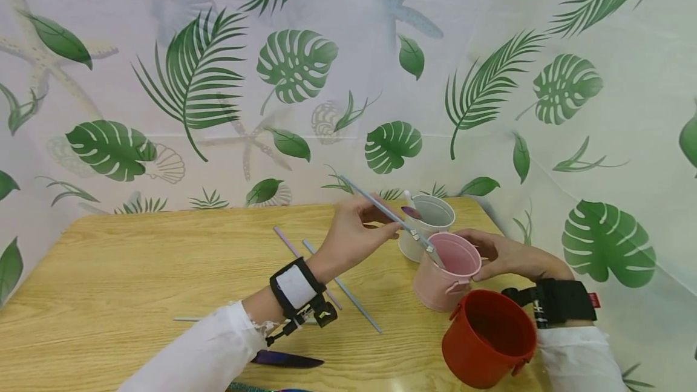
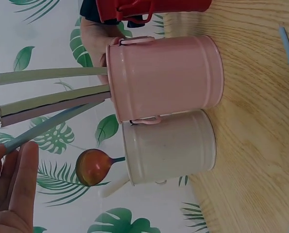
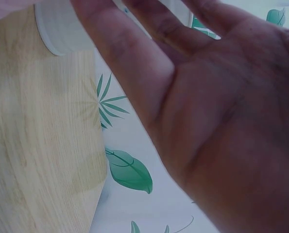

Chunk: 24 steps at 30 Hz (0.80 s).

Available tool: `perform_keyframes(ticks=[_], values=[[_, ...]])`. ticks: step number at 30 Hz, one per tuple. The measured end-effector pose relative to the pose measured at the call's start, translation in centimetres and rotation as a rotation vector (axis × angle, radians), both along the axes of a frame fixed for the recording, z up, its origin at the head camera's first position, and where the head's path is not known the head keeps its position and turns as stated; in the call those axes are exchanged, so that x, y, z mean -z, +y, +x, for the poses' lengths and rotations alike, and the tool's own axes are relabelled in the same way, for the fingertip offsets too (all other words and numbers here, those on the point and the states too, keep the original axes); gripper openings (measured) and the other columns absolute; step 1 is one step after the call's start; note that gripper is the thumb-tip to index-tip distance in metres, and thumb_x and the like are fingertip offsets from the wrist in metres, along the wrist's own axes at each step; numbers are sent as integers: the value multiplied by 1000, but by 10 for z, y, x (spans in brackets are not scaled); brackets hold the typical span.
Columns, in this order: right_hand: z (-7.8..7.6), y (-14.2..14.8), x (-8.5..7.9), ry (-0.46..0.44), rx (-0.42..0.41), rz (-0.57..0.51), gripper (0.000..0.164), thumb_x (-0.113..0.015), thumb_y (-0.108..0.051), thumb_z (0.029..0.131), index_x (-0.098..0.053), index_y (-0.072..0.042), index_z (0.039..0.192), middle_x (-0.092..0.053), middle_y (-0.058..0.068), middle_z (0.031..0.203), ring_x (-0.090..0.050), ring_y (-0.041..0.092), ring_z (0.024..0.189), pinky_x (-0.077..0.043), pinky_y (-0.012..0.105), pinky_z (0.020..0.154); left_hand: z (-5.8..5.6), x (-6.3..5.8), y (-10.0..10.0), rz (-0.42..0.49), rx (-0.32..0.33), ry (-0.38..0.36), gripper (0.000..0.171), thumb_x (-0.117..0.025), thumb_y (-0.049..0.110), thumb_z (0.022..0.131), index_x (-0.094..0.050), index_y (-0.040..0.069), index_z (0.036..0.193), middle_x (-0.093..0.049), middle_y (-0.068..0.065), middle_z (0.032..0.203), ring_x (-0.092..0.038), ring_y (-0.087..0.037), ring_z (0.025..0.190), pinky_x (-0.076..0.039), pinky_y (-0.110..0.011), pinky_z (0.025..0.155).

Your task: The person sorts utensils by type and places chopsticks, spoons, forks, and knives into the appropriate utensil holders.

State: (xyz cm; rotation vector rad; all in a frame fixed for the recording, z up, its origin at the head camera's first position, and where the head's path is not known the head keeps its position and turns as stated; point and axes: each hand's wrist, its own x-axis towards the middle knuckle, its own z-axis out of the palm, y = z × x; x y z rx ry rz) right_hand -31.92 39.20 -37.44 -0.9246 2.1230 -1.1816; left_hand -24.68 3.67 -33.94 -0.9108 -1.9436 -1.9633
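Observation:
My left hand [image 1: 354,231] pinches a long blue straw [image 1: 370,198], which slants down with its lower end at the mouth of a small pink bucket [image 1: 443,286]. Several greenish and pinkish straws [image 2: 52,75] stick out of that bucket in the left wrist view. On its far right side my right hand [image 1: 506,253] holds the pink bucket, thumb near the rim and fingers behind. Close behind stands a white bucket [image 1: 438,213] with a shiny purple-copper spoon [image 2: 93,167] and a white handle [image 1: 408,198] poking out.
A red bucket [image 1: 487,343] stands at the front right, beside the right forearm. On the wooden table [image 1: 136,271] lie a purple straw [image 1: 285,239], a blue straw [image 1: 356,302], a pale straw [image 1: 187,319] and a dark purple knife [image 1: 288,359]. A leaf-patterned cloth [image 1: 348,107] hangs behind.

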Motion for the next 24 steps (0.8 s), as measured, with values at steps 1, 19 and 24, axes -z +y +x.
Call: perform_keyframes(ticks=[1,19,24], values=[[0,0,0,-1,-2,0,80,-76,-11,88,-35,-6,156,-47,21,151,-54,16,131,-52,35,103,-1,1,1,-10,0,10,14,-76,-5,90,-71,-3,103,-73,-22,101,-75,-25,92,-63,-36,78],[1,0,0,-18,3,-9,79,-76,-8,88,-36,-5,155,-46,22,152,-54,16,132,-52,33,104,-13,15,18,-216,-13,61,20,-74,-3,92,-75,1,112,-77,-11,100,-73,-14,90,-62,-26,75],[1,-1,-1,-13,-1,-12,78,-76,-9,88,-36,-4,155,-47,22,151,-55,20,131,-54,37,101,-14,16,20,-242,-13,46,14,-73,-3,93,-76,-1,107,-76,-13,105,-74,-16,92,-62,-27,77]])
